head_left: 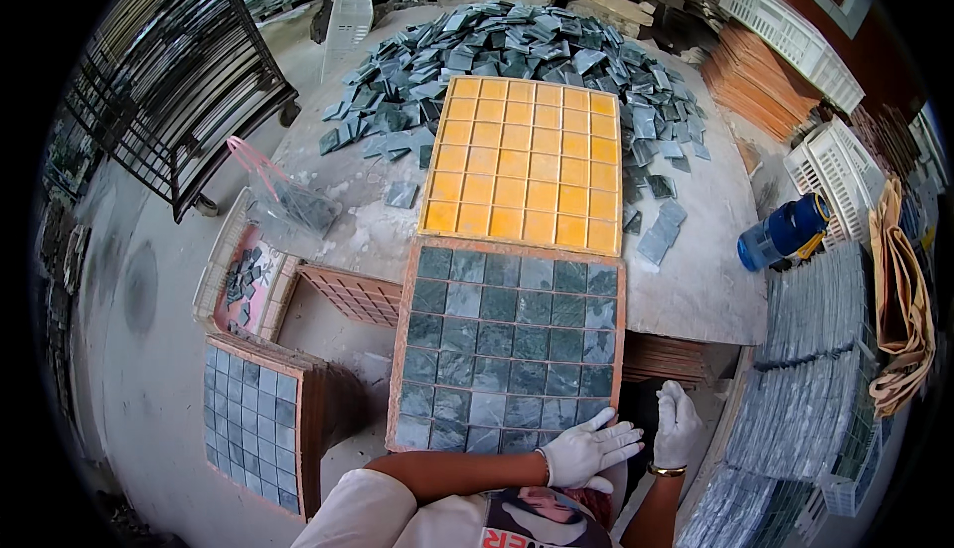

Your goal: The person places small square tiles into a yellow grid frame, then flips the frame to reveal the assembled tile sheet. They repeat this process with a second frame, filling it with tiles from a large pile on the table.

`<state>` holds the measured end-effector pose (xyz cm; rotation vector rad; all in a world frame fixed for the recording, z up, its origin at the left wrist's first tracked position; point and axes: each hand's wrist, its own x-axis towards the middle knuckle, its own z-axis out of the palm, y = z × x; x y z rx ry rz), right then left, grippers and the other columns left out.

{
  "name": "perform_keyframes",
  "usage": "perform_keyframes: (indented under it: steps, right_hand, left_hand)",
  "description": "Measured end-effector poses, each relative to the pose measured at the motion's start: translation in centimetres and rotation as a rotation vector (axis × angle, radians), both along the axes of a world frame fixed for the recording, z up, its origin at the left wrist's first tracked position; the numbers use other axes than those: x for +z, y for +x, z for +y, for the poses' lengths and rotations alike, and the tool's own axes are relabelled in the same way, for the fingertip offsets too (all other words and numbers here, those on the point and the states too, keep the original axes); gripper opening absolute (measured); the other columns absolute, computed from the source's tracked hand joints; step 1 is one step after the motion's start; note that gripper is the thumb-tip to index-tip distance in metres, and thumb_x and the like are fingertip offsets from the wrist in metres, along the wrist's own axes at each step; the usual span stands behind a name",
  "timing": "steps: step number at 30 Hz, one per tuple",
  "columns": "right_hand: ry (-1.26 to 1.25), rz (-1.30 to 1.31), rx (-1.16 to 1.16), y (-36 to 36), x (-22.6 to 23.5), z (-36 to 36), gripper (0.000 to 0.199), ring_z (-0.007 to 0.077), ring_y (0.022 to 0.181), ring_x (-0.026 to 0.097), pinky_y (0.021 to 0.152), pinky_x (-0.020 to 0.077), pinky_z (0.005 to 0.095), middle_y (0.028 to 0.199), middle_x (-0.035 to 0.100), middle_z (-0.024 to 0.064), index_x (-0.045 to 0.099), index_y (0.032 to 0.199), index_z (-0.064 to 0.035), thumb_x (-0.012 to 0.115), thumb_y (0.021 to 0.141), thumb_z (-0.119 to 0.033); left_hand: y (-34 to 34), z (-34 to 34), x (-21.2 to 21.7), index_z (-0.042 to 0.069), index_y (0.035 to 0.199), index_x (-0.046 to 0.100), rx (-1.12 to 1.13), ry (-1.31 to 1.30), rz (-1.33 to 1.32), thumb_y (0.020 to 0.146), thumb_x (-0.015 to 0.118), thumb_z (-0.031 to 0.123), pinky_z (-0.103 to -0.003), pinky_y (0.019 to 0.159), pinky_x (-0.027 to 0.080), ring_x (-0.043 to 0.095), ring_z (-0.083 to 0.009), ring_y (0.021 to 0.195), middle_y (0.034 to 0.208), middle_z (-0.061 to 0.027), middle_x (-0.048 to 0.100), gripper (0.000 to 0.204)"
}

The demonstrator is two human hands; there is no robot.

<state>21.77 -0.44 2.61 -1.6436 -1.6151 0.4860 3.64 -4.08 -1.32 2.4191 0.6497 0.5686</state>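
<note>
My left hand (588,448), in a white glove, lies across the lower right corner of a tray filled with square dark green stone tiles (507,344). Its fingers are stretched out and apart, and it holds nothing. Just right of that tray, my right hand (678,423), also gloved, is raised with its fingers curled together; whether something is in them I cannot make out. Beyond the filled tray, a yellow gridded tray (525,162) with bare square pockets rests against its far edge. A large heap of loose green tiles (527,51) spreads behind it.
On the left stand a stack of tile-filled trays (251,419), a white basket with small tile pieces (214,280) and a black metal rack (179,141). On the right are a blue bottle (780,235), bundled tile stacks (800,379), brown trays (760,81) and white crates (795,36).
</note>
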Motion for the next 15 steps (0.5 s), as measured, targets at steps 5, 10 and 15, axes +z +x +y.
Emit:
perform_keyframes:
  steps: [5, 10, 15]
  right_hand:
    - [-0.038, 0.021, -0.118, 4.0, -0.9, -0.8, 0.025, 0.0276, 0.089, 0.067, 0.079, 0.0523, 0.0353, 0.101, 0.067, 0.0181, 0.062, 0.107, 0.0055, 0.055, 0.089, -0.009]
    - [-0.048, -0.062, -0.063, 2.6, -0.8, 0.0, 0.025, 0.0269, 0.09, 0.067, 0.081, 0.0521, 0.0342, 0.1, 0.068, 0.0176, 0.063, 0.107, 0.0047, 0.056, 0.089, -0.012]
    - [-0.01, -0.003, 0.032, -0.9, -0.2, 1.7, 0.025, 0.0241, 0.085, 0.068, 0.076, 0.0537, 0.0327, 0.098, 0.068, 0.0177, 0.063, 0.107, 0.0045, 0.06, 0.089, -0.012]
  left_hand:
    - [-10.5, -0.8, 5.6, 0.005, 0.14, 0.037, 0.425, 0.048, 0.074, 0.081, 0.053, 0.054, -0.052, 0.109, 0.022, 0.037, -0.0298, 0.133, 0.143, -0.015, 0.039, 0.079]
    - [-20.5, -5.6, 3.7, -0.002, 0.135, 0.042, 0.689, 0.041, 0.489, 0.08, 0.045, 0.066, -0.059, 0.108, 0.017, 0.035, -0.0379, 0.133, 0.141, -0.0215, 0.04, 0.088]
    - [-19.2, -6.2, 2.8, -0.006, 0.132, 0.042, 0.728, 0.082, 0.521, 0.077, 0.042, 0.07, -0.062, 0.107, 0.017, 0.036, -0.0392, 0.131, 0.139, -0.023, 0.042, 0.095]
